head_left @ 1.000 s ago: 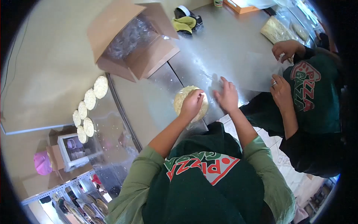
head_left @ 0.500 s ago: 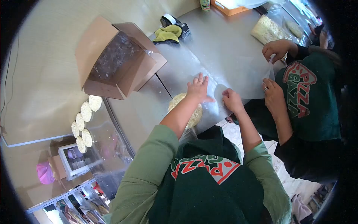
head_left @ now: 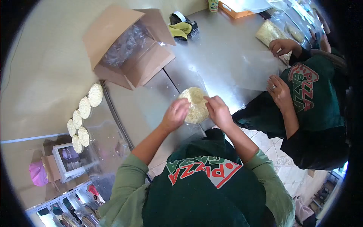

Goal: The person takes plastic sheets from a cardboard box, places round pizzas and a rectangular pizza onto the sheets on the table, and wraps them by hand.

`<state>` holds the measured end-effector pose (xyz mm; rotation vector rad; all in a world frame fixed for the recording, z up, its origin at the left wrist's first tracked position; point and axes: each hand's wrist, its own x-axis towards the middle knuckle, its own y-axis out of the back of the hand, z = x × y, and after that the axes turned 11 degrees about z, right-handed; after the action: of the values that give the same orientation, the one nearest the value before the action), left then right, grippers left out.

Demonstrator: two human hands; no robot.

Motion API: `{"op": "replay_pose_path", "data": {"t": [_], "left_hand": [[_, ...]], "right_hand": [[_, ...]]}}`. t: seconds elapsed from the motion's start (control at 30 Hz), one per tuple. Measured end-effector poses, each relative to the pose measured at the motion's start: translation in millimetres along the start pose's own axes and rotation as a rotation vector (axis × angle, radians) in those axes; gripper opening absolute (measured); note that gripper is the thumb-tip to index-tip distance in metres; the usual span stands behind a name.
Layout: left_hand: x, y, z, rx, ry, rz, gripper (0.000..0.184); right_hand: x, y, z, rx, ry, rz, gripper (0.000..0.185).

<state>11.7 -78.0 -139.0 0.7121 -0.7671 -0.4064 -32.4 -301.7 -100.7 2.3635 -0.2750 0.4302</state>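
Observation:
A round, pale, crumbly-topped flat base (head_left: 197,113), like a pizza base, lies on the metal table in front of me, with clear plastic film (head_left: 191,137) around its near edge. My left hand (head_left: 177,114) is over the base's left side, fingers curled and pinched together. At the right side, my right hand (head_left: 219,112) is closed too, thumb and fingertips meeting by the base's rim. What the fingertips pinch is too small and blurred to make out.
An open cardboard box (head_left: 151,62) with clear plastic inside stands at the back left. Several round bases (head_left: 84,108) lie further left. A tape dispenser (head_left: 193,28) with yellow-green gloves (head_left: 180,29) is behind. On the right, a co-worker's hands (head_left: 280,90) handle clear plastic near a filled bag (head_left: 269,32).
My left hand has drawn back from its flat, spread position beyond the base and curled at the left side. My right hand has come in to the base's right edge. The camera view has shifted.

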Motion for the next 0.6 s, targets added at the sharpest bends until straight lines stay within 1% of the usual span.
{"op": "replay_pose_path", "data": {"t": [0.1, 0.2, 0.3, 0.4, 0.5, 0.6], "left_hand": [[-21, -9, 4, 0.047, 0.238, -0.043, 0.048], [-18, -16, -2, 0.164, 0.335, 0.015, 0.048], [-8, -23, -17, 0.015, 0.571, 0.074, 0.050], [5, -8, -6, 0.064, 0.450, 0.268, 0.052], [15, -15, 10, 0.166, 0.006, -0.060, 0.054], [-4, -38, -3, 0.353, 0.427, -0.128, 0.055]], "right_hand": [[-31, -22, 4, -0.121, 0.213, -0.132, 0.036], [-49, -36, 6, -0.224, 0.304, -0.265, 0.043], [-55, -48, 6, -0.270, 0.355, -0.257, 0.044], [-58, -49, 1, -0.362, 0.363, -0.293, 0.044], [-62, -53, 5, -0.359, 0.377, -0.256, 0.036], [-50, -42, 0, -0.149, 0.227, -0.381, 0.027]]}}
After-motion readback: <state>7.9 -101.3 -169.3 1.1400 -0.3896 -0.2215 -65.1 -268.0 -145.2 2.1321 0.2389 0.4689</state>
